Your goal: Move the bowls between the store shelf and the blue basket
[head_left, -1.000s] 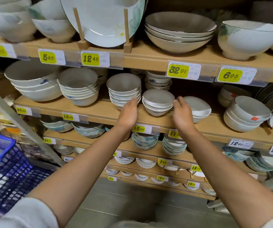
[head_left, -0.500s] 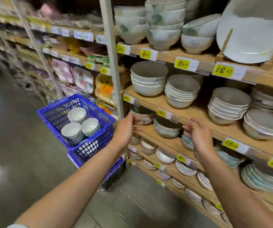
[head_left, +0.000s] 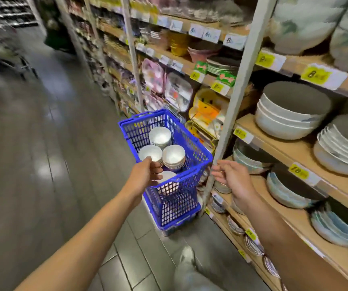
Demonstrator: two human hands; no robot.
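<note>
Left hand (head_left: 145,175): centre of the frame, fingers curled at the near rim of the blue plastic mesh basket (head_left: 173,208); we cannot tell whether it grips anything.
Right hand (head_left: 232,177): right of centre, fingers loose and apart, holding nothing, tips just beside the grey metal shelf post (head_left: 232,114).
Basket: we see it standing on the grey tiled floor (head_left: 43,164), against the post.
Small white bowls (head_left: 173,156): stacked inside the basket.
Wooden store shelf (head_left: 284,148): right side, carrying a stack of large grey-topped white bowls (head_left: 290,110), with yellow price tags (head_left: 316,75) on the board above.
</note>
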